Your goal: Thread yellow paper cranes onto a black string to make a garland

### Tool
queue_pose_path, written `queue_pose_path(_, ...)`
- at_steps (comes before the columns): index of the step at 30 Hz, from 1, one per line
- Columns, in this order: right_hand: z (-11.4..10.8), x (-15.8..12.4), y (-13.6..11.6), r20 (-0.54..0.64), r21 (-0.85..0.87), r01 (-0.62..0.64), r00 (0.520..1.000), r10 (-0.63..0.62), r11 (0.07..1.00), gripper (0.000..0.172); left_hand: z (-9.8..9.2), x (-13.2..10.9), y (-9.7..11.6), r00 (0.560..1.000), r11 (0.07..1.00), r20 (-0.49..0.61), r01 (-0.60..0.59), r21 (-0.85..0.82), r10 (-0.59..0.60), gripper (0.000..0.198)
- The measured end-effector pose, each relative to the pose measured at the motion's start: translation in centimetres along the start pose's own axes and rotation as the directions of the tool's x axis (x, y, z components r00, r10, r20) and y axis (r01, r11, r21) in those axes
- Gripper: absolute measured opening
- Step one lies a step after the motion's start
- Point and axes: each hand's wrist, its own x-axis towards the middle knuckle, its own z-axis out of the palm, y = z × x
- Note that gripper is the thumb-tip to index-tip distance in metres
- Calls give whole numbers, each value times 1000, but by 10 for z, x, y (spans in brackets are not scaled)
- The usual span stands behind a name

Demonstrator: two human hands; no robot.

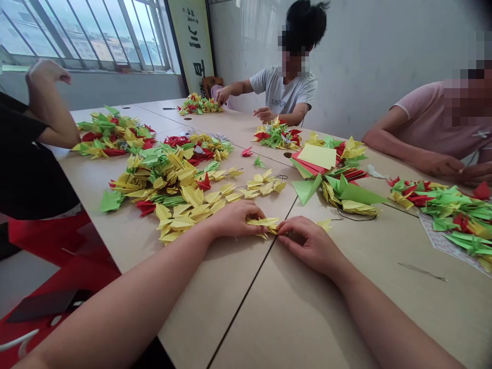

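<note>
Low over the table, my left hand (242, 218) has its fingers closed around a yellow folded paper crane (265, 222). Against that crane's right end, my right hand (303, 240) pinches thumb to fingertips. Something small sits in the pinch, but I cannot make out what. Strung rows of yellow paper cranes (200, 215) lie just beyond my left forearm. Past my right hand lies another yellow paper piece (325, 224), with a dark thread (357, 218) close by.
A large pile of folded paper (165, 171) spreads at left. Square paper sheets (317, 156) lie right of centre. A thin wire-like piece (423, 271) rests at right. People sit around the table (246, 302), one in grey (284, 89), one in pink (423, 123), one in black at left.
</note>
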Motion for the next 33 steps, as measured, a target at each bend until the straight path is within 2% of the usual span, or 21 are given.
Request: queue_pose_path(33, 0, 2, -1, -1, 10, -34, 999, 34, 999, 7, -2, 1, 4, 999, 999, 22, 29, 18, -29, 34)
